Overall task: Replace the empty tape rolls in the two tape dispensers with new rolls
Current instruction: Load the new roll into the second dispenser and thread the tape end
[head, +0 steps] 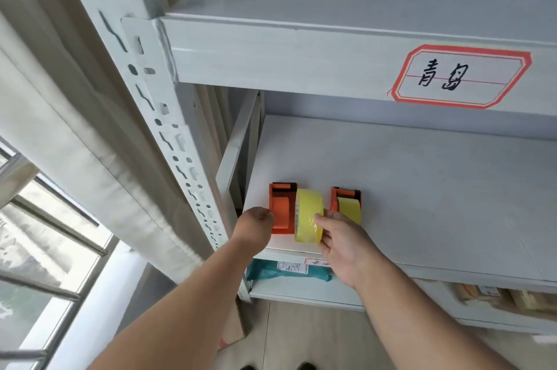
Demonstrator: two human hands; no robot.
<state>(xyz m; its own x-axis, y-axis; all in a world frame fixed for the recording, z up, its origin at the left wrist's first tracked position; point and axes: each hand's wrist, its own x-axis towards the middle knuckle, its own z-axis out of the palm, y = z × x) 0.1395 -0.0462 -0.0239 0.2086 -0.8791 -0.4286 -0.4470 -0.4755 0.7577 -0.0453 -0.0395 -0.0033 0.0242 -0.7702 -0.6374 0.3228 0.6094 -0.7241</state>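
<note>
Two orange tape dispensers stand on the grey shelf. The left dispenser has no tape showing inside it; my left hand grips its left side. A yellow tape roll stands on edge just right of it, with my right hand closed on the roll's near right side. The right dispenser holds a yellow roll and sits behind my right hand, partly hidden by my fingers.
The upper shelf's front edge carries a red-bordered label. A slotted upright post stands at the left. Below lie a teal parcel and brown boxes. A window is at the far left.
</note>
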